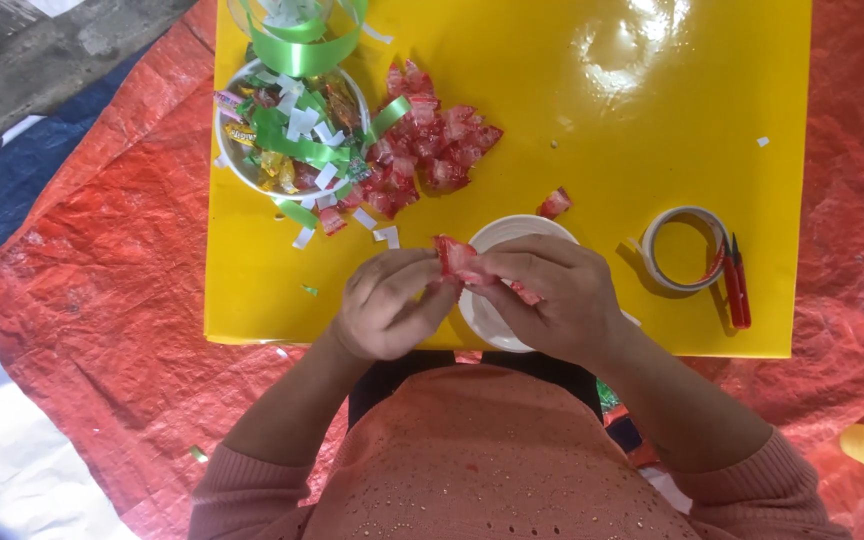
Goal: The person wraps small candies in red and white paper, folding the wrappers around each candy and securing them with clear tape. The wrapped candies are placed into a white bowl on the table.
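2 hands [472, 295] pinch red wrapper [455, 257] over white bowl [492, 240].

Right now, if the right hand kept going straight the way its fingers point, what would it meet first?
The right hand points leftward across the white bowl, pinching a red candy wrapper. Straight on it would first meet the fingertips of the left hand, which grip the same wrapper. Depth looks level, though that is a judgement.

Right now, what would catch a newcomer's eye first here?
The bright yellow table dominates the middle. Over its near edge, the left hand and right hand pinch a red candy wrapper above a white bowl. A heap of red wrapped candies lies beyond.
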